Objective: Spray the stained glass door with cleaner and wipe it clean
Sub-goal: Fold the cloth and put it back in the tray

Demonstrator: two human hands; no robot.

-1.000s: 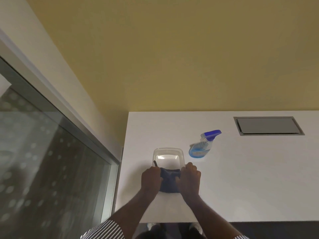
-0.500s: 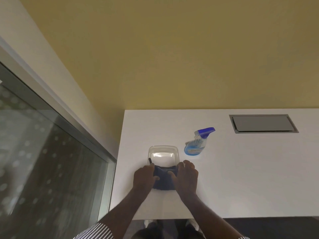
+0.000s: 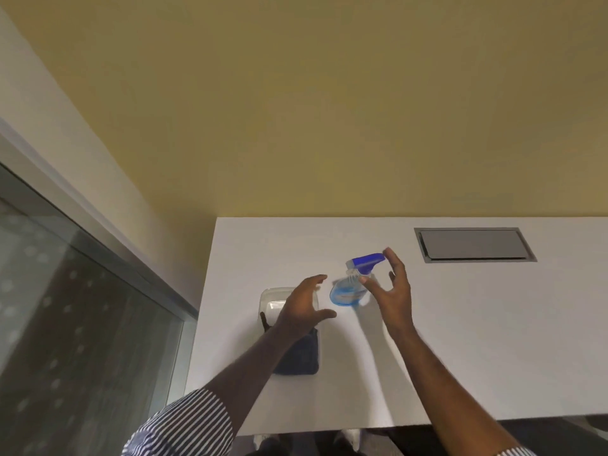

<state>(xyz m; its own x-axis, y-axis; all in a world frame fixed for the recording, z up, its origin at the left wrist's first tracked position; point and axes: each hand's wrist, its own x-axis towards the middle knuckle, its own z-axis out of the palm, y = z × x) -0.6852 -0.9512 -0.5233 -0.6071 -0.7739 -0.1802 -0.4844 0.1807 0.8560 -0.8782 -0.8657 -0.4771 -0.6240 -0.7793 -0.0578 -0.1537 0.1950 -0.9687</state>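
1. Head view, hands: the right hand (image 3: 391,291) is spread, fingers apart, curving round the far right side of the spray bottle (image 3: 349,287) without gripping it. The thumb looks to be just at the neck, though whether it touches I cannot tell. The left hand (image 3: 304,307) is also spread and holding nothing, hovering just left of the bottle.

2. Head view, things: the bottle stands upright on the white table (image 3: 460,340), blue trigger head pointing right. The dark cloth (image 3: 302,357) lies folded on the table near the person, partly under the left forearm, against a clear plastic tub (image 3: 273,301). The glass door (image 3: 65,307) is well apart on the left, dotted with pale spots.

3. Risks:
   - The bottle is light and narrow at the neck, so a glancing finger could knock it over or push it toward the far edge.
   - Two hands closing together could bump each other or the tub.
   - Grabbing the trigger first could squirt cleaner across the table instead of the door.
   - The cloth could be left behind, or dragged off the near edge by the sleeve (image 3: 184,426).
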